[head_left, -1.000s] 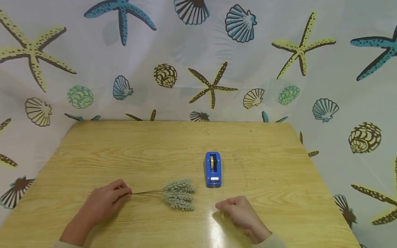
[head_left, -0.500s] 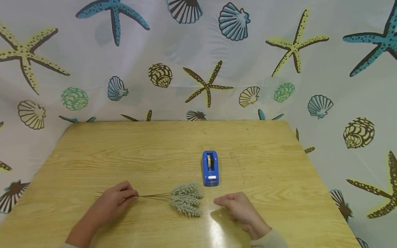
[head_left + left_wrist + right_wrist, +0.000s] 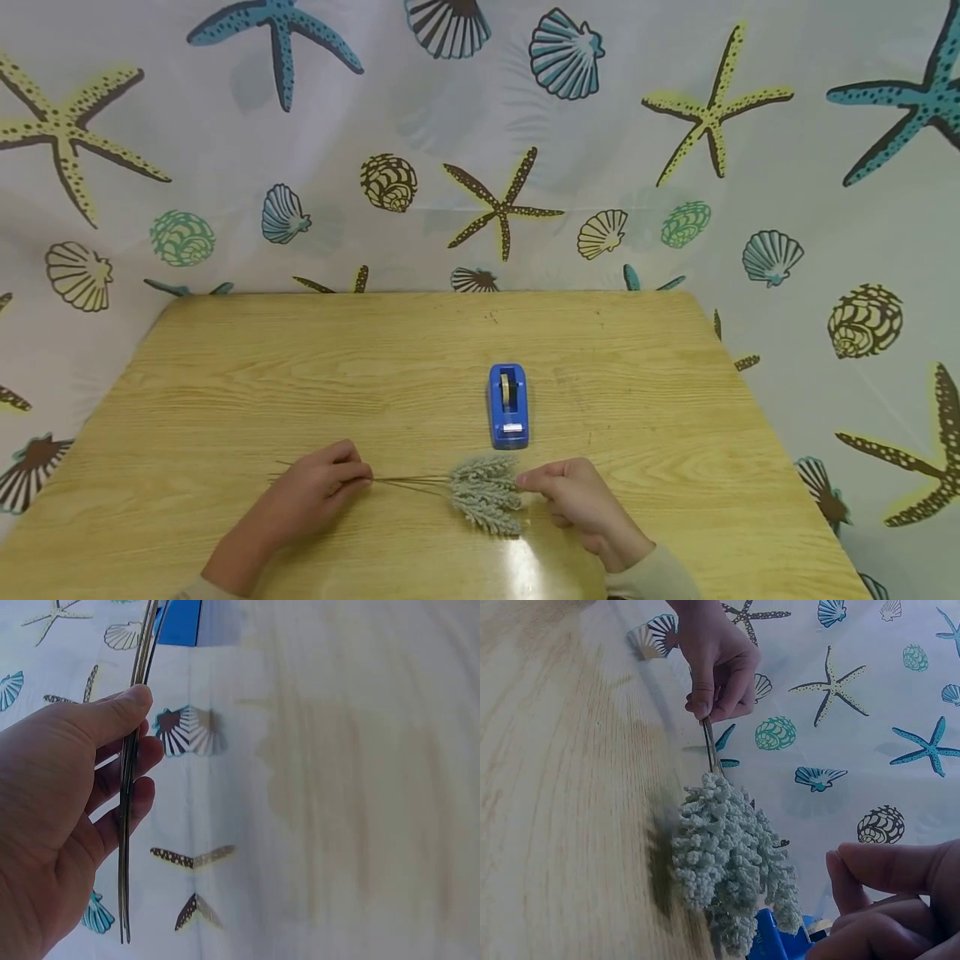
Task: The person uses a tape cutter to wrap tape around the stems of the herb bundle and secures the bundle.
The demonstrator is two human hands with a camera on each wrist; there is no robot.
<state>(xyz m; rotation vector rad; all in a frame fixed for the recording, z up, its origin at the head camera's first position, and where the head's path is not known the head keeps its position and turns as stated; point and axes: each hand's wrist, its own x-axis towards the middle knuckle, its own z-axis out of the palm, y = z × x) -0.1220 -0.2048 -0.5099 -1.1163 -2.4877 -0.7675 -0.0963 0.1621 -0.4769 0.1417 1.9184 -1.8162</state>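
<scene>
My left hand pinches the thin brown stems of a small bunch of grey-green flower sprigs between thumb and fingers. In the left wrist view the stems run past the fingertips, their loose ends below. The fluffy heads point right in the head view, close to the tabletop. Right at their tips is my right hand, thumb and forefinger tips together, other fingers curled. The right wrist view shows a gap between that hand and the heads. I see nothing between its fingertips.
A blue tape dispenser with a roll of tape stands just behind the flower heads. The wooden table is bounded at the back and sides by a cloth printed with shells and starfish.
My left hand has moved right with the flower sprigs, bringing their heads up to my right hand's fingertips. The right hand keeps nearly the same place and pose.
</scene>
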